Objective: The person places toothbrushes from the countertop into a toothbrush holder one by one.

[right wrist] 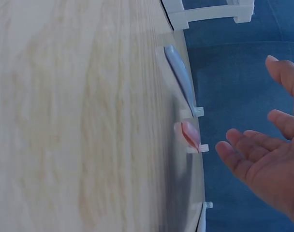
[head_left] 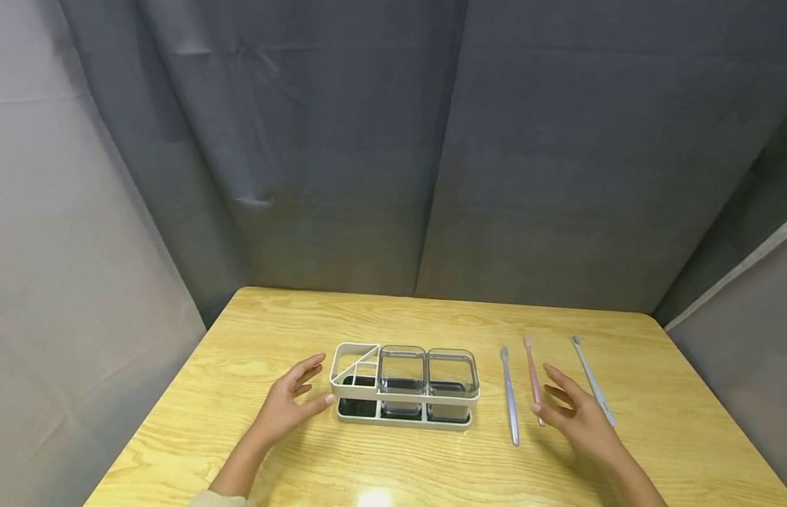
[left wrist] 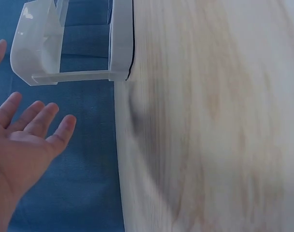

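A white toothbrush holder stands mid-table, with a divided section at its left and two clear cups in the other slots. My left hand is just left of the holder, fingers relaxed and holding nothing; a small gap parts hand and holder in the left wrist view. Right of the holder lie a purple-blue toothbrush, a pink toothbrush and a light blue toothbrush. Above the pink one hovers my right hand, fingers loosely spread, nothing gripped. In the right wrist view it is apart from the brushes.
The wooden table has its far edge against a dark grey curtain. Lighter cloth hangs at the left side.
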### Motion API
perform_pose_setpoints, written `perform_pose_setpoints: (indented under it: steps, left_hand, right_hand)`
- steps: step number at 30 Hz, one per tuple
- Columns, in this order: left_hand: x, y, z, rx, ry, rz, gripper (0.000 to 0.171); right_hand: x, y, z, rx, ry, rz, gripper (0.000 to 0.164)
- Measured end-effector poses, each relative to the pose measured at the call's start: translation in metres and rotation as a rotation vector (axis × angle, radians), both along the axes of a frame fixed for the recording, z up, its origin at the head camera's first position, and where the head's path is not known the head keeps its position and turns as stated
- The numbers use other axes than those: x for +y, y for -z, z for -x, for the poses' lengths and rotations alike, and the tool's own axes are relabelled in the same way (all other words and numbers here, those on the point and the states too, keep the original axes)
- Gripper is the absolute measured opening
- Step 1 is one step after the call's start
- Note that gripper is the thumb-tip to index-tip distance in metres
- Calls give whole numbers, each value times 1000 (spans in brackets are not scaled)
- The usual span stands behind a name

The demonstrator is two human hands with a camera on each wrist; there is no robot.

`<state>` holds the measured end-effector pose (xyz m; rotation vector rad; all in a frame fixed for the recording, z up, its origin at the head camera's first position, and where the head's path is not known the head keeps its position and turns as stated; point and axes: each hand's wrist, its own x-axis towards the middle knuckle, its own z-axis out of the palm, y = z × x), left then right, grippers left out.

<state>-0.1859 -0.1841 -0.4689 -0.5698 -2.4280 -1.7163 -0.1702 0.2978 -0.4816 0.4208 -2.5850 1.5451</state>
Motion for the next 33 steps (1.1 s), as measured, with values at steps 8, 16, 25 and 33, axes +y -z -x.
perform_pose_setpoints:
  steps: [8,16,25,33]
  left_hand:
    - [10,-22,-4,-58,87,-73,68]
    - [15,-20,1,-83,115,-136,68]
    - [15,8,16,-74,92,-175,61]
    - [17,10,13,-66,71,-181,61]
  right_hand:
    - [-3,10,9,-36,-24,82,75]
    - [-8,15,16,-78,-25,101,70]
    - [-16,15,23,-136,-22,107,74]
    - [-26,12,34,-205,29,63,78]
